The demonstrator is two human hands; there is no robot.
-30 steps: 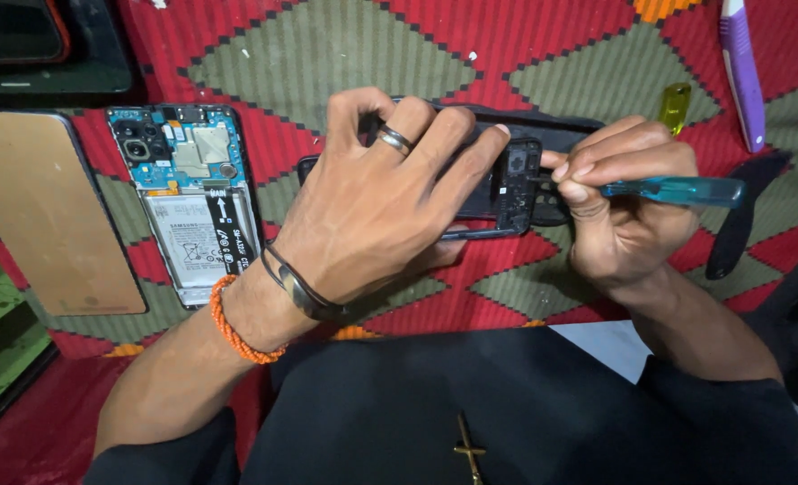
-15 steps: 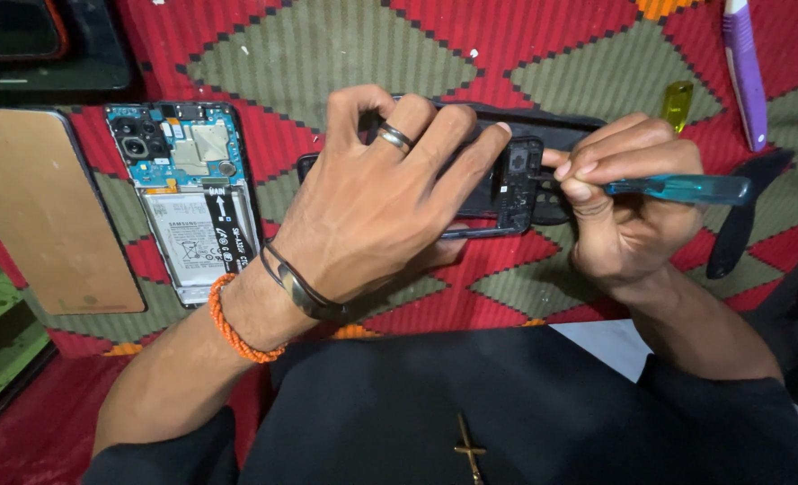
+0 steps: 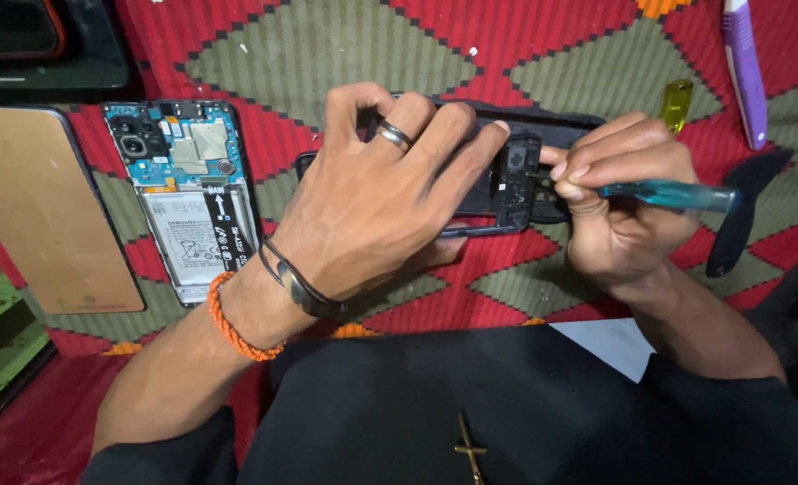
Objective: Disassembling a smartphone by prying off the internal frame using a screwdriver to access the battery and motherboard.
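Note:
My left hand (image 3: 376, 202), with a ring and a wrist band, lies over a black phone frame (image 3: 518, 184) and presses it onto the patterned cloth. My right hand (image 3: 619, 202) pinches a tool with a translucent blue handle (image 3: 664, 195), its tip at the frame's right end near the camera cut-out. The tip itself is hidden by my fingers. To the left lies an opened phone (image 3: 188, 198) with its battery and circuit board showing.
A tan back panel (image 3: 44, 211) lies at the far left. A dark device (image 3: 22, 31) sits top left. A purple-and-white tool (image 3: 745, 67) and a small yellow piece (image 3: 676, 103) lie top right, a black pry piece (image 3: 740, 216) at the right. Red-and-green woven cloth (image 3: 327, 45) covers the surface.

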